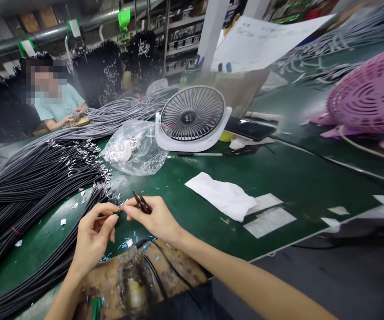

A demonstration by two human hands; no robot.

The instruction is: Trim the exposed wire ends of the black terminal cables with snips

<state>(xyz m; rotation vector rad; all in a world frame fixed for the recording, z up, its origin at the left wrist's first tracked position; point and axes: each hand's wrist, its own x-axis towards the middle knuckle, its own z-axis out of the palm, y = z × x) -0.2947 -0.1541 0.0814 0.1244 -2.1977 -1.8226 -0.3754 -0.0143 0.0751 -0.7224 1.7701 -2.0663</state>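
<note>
My left hand (94,231) is closed in a pinch at the end of a black cable, which is mostly hidden by the fingers. Close beside it, my right hand (158,218) has its thumb and forefinger pressed together at the same cable end. A dark two-pointed hand tool (141,202), tweezers or small snips, is held in that right hand with its points sticking up. To the left lies a bundle of black cables (62,262) with stripped ends. Blue wire scraps (125,243) are scattered below the hands.
A stained board (185,266) with a taped block (134,284) sits at the near edge. Behind the hands are a plastic bag (135,151), a fan (192,115) and a phone (250,129). White cloth (220,195) lies right; a pink basket (368,98) stands beyond. A person (57,106) sits opposite.
</note>
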